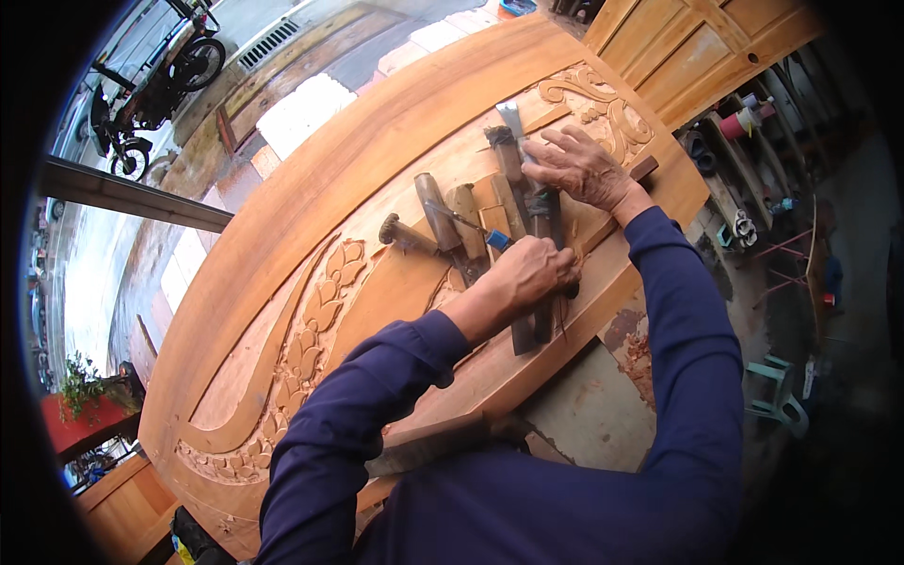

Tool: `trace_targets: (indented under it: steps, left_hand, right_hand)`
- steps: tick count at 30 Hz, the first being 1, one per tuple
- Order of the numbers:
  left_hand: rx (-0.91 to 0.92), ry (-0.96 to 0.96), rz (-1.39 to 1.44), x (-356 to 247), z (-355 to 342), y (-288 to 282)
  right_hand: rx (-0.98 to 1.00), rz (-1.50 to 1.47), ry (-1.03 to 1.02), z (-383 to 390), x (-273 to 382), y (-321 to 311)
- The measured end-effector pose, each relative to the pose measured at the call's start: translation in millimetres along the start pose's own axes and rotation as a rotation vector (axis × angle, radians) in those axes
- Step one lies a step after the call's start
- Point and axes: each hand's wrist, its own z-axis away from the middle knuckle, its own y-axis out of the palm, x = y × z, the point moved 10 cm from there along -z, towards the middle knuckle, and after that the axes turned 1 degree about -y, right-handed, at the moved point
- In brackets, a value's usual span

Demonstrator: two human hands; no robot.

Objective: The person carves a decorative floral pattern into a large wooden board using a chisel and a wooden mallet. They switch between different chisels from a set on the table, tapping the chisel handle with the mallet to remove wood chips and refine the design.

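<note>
My left hand (535, 269) is closed among a pile of woodcarving tools, just right of a thin tool with a blue handle (497, 239); what its fingers hold is hidden. My right hand (574, 169) has its fingers bent and apart, over a metal tool (511, 118) at the pile's upper end. Wooden mallets or handles (435, 207) and dark bars (524, 334) lie loosely together. All rest on a large carved wooden panel (235, 301) with leaf and scroll relief along its left and upper right parts.
A paneled wooden door (692, 52) stands at top right. Stored pipes and boards (730, 188) and a pale green stool (772, 395) are right of the panel. A motorcycle (160, 99) is outside at upper left. A red planter (80, 419) with a plant sits at left.
</note>
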Motion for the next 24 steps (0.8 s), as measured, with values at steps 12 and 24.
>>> trace_targets:
  steps: [12, 24]
  left_hand:
    - [-0.059, -0.114, -0.055, 62.3, -35.5, -1.0]
    - [-0.310, -0.505, 0.053, 27.9, 145.3, -94.7]
  right_hand:
    - [-0.749, -0.431, 0.875, 58.8, -69.9, -100.7]
    - [-0.072, -0.307, 0.985, 48.9, -65.8, 37.8]
